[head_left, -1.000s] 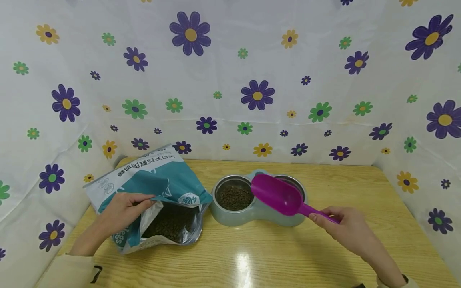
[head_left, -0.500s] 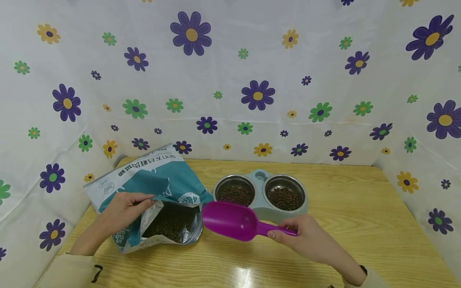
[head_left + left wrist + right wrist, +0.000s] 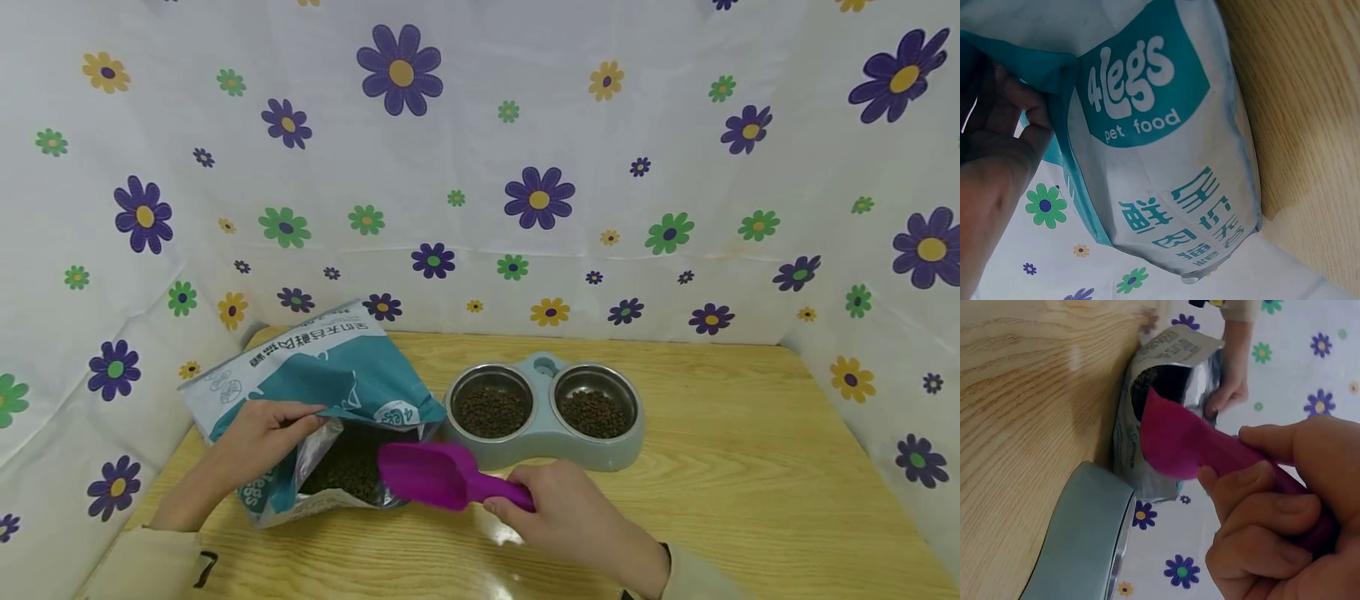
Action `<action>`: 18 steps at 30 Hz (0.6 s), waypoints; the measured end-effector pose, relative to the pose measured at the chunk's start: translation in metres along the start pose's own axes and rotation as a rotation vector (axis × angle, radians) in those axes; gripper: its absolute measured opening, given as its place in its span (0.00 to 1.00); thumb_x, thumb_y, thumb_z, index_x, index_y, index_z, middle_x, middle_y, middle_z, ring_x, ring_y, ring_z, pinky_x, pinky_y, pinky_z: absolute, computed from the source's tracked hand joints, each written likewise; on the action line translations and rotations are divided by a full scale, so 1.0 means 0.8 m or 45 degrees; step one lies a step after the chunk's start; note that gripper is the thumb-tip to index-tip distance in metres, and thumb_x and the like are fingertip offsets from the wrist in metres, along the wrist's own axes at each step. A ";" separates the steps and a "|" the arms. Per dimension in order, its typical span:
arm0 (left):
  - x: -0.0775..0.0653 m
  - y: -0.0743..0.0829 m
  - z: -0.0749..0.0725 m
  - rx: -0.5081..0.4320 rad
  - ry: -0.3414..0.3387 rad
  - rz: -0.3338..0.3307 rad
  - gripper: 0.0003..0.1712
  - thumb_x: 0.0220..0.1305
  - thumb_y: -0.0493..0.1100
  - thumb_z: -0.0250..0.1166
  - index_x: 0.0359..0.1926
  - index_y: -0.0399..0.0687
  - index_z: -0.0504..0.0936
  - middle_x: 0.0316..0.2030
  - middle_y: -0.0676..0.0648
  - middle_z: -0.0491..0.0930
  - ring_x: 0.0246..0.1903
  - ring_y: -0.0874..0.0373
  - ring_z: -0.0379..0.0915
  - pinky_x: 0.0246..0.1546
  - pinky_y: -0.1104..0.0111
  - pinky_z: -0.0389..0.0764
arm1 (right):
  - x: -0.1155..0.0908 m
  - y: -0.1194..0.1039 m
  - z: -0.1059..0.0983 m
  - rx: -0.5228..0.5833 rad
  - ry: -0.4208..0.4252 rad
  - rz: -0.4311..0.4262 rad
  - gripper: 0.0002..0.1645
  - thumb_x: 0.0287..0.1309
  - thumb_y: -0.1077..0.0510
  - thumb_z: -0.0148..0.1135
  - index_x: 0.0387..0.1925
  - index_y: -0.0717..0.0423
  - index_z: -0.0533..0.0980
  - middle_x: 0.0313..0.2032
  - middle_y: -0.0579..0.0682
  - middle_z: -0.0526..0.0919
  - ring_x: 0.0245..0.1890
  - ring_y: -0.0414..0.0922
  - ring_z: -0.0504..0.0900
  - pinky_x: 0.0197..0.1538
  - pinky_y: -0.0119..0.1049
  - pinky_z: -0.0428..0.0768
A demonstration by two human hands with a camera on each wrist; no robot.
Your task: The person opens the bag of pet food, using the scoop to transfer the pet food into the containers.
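Observation:
A teal and white pet food bag [image 3: 330, 367] lies on its side at the left, its mouth facing me and brown kibble [image 3: 348, 471] inside. My left hand [image 3: 258, 442] pinches the upper edge of that mouth and holds it up; the left wrist view shows the bag's printed side [image 3: 1154, 162]. With curled fingers, my right hand [image 3: 570, 512] grips the handle of a magenta scoop [image 3: 431, 475]. The scoop's front edge is at the right side of the bag's opening. In the right wrist view the scoop [image 3: 1175, 437] overlaps the dark opening; no kibble shows in it.
Behind the scoop stands a pale blue-green double feeder [image 3: 543, 446]. Its two steel bowls each hold brown kibble, in the left bowl [image 3: 491, 414] and right bowl [image 3: 596, 414]. A flower-printed cloth [image 3: 480, 150] borders the wooden table [image 3: 735, 467] at the back and sides.
My right hand has carried the scoop leftward and down, from over the right bowl to the bag's mouth, uncovering the feeder. My left hand has kept its hold on the bag.

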State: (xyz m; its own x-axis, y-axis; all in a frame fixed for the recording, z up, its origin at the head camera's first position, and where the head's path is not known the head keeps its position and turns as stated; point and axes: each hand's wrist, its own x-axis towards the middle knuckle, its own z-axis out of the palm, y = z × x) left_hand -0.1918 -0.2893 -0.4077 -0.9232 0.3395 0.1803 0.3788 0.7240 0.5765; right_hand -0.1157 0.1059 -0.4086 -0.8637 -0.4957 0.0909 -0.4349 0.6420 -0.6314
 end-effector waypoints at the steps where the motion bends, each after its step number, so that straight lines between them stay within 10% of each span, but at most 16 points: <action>1: 0.000 0.000 0.000 0.000 -0.002 0.000 0.15 0.73 0.38 0.61 0.53 0.37 0.88 0.23 0.54 0.83 0.15 0.71 0.53 0.18 0.71 0.62 | 0.001 -0.003 0.003 -0.072 0.019 -0.028 0.20 0.67 0.44 0.65 0.25 0.51 0.78 0.15 0.34 0.64 0.16 0.28 0.59 0.20 0.25 0.57; 10: 0.000 -0.002 0.001 -0.007 0.005 0.006 0.14 0.73 0.39 0.62 0.53 0.38 0.88 0.23 0.55 0.82 0.15 0.71 0.52 0.17 0.71 0.62 | 0.001 -0.036 0.041 -0.939 0.456 -0.381 0.25 0.57 0.38 0.74 0.23 0.50 0.74 0.13 0.40 0.70 0.10 0.33 0.62 0.14 0.26 0.58; 18: 0.001 -0.001 0.003 -0.008 0.003 -0.012 0.15 0.73 0.39 0.62 0.54 0.39 0.88 0.18 0.57 0.73 0.14 0.71 0.50 0.17 0.70 0.62 | 0.014 -0.046 0.078 -1.208 0.535 -0.456 0.20 0.58 0.41 0.74 0.34 0.53 0.81 0.17 0.42 0.74 0.11 0.34 0.65 0.13 0.28 0.63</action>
State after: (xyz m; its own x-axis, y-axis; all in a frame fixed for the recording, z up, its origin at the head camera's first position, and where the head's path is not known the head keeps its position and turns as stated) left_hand -0.1925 -0.2884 -0.4100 -0.9268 0.3313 0.1768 0.3698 0.7233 0.5832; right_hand -0.0935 0.0402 -0.4323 -0.5880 -0.6200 0.5194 -0.5414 0.7788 0.3168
